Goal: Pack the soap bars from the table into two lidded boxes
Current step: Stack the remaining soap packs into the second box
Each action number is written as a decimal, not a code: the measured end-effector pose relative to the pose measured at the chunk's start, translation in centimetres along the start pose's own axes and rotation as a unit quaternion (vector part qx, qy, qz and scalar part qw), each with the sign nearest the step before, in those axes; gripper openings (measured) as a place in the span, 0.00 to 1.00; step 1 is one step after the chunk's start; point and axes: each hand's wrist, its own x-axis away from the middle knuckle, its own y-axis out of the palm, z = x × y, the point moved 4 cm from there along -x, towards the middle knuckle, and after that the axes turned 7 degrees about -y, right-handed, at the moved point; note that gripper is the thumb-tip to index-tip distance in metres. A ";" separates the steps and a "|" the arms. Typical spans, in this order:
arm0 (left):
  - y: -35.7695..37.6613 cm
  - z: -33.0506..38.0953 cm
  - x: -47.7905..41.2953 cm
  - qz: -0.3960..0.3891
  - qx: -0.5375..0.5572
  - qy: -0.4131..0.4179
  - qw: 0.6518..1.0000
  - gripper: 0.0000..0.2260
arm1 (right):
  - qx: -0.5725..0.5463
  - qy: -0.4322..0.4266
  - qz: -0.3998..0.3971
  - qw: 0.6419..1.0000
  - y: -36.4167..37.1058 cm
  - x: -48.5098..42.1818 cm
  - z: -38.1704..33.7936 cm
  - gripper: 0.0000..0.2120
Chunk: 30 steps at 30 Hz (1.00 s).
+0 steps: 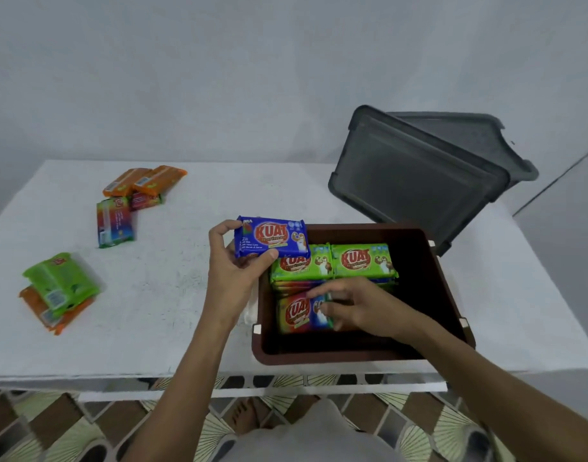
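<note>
A brown open box point(445, 295) stands on the white table point(172, 295) at the near right. Two green soap bars point(362, 261) lie in it on a stack, with a rainbow-wrapped bar point(297, 313) in front of them. My left hand point(232, 268) grips a blue soap bar point(272, 236) just above the box's left rim. My right hand point(352, 306) reaches into the box, its fingertips pinching the right end of the rainbow-wrapped bar.
Two dark grey lids point(419, 181) lean behind the box at the back right. Loose bars lie on the left of the table: an orange and rainbow group point(132, 198) at the back, and a green-on-orange pile point(59, 291) nearer. The table's front edge is close to my body.
</note>
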 end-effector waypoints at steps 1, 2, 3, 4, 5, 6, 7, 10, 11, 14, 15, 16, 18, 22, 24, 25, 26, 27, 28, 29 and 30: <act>0.0 0.0 0.0 0.000 -0.001 -0.002 1.000 0.25 | -0.005 0.018 0.003 1.000 0.1 -0.3 0.5 0.13; 0.0 -0.1 0.0 0.000 -0.002 -0.003 1.000 0.25 | -0.006 0.038 0.004 0.999 0.1 -0.5 0.9 0.13; -0.1 -0.1 0.0 -0.001 -0.003 -0.004 1.000 0.25 | 0.007 0.057 0.005 0.998 0.1 -0.7 1.3 0.13; -0.1 -0.2 0.1 -0.002 -0.005 -0.005 1.000 0.25 | 0.036 0.069 0.009 0.997 0.1 -0.8 1.5 0.13; -0.1 -0.2 0.1 -0.002 -0.007 -0.006 1.000 0.25 | 0.082 0.071 0.014 0.994 0.1 -1.0 1.8 0.14; 0.0 -0.1 0.2 -0.002 -0.010 -0.006 1.000 0.25 | 0.138 0.065 0.018 0.988 0.2 -1.2 1.8 0.14; 0.0 0.0 0.2 -0.002 -0.013 -0.007 1.000 0.25 | 0.198 0.052 0.019 0.979 0.3 -1.4 1.6 0.15; 0.1 0.3 0.4 -0.010 -0.012 -0.011 1.000 0.25 | 0.299 0.018 0.005 0.954 0.6 -1.6 1.4 0.16; 0.0 0.4 0.5 -0.013 -0.012 -0.012 1.000 0.25 | 0.301 0.014 -0.003 0.953 0.6 -1.4 1.3 0.17; -0.3 0.7 0.9 -0.020 -0.009 -0.016 1.000 0.24 | 0.259 0.014 0.018 0.966 -0.6 -0.4 0.4 0.14; -0.4 0.8 1.0 -0.022 -0.007 -0.016 1.000 0.24 | 0.240 0.011 0.050 0.969 -1.3 -0.1 -0.2 0.12; -0.5 0.8 1.2 -0.026 -0.003 -0.017 1.000 0.24 | 0.217 0.001 0.093 0.972 -1.9 0.3 -1.0 0.10; -0.3 1.1 1.7 -0.041 0.007 -0.020 0.999 0.24 | 0.138 -0.042 0.191 0.971 -2.9 1.1 -2.6 0.07; 1.0 1.4 2.9 -0.097 0.007 -0.033 0.995 0.24 | -0.165 -0.066 0.192 0.965 -2.4 1.9 -4.5 0.15; 1.8 1.3 3.3 -0.128 -0.007 -0.036 0.991 0.25 | -0.228 -0.063 0.177 0.955 -2.0 2.3 -4.7 0.15; 2.0 1.3 3.3 -0.142 -0.022 -0.033 0.989 0.25 | -0.238 -0.062 0.183 0.952 -2.1 2.6 -4.6 0.14; 2.1 1.3 3.3 -0.156 -0.048 -0.023 0.986 0.25 | -0.246 -0.058 0.192 0.948 -2.4 3.0 -4.5 0.14; 2.0 1.4 3.2 -0.165 -0.093 -0.005 0.982 0.24 | -0.247 -0.053 0.198 0.947 -2.7 3.5 -4.2 0.13; 1.8 1.4 3.1 -0.164 -0.153 0.019 0.974 0.23 | -0.235 -0.049 0.202 0.950 -3.1 4.1 -3.8 0.13; 1.4 1.5 2.8 -0.156 -0.210 0.046 0.964 0.21 | -0.216 -0.043 0.201 0.955 -3.7 4.7 -3.4 0.14; 1.1 1.4 2.6 -0.143 -0.253 0.072 0.954 0.20 | -0.199 -0.035 0.197 0.959 -4.2 5.3 -3.0 0.14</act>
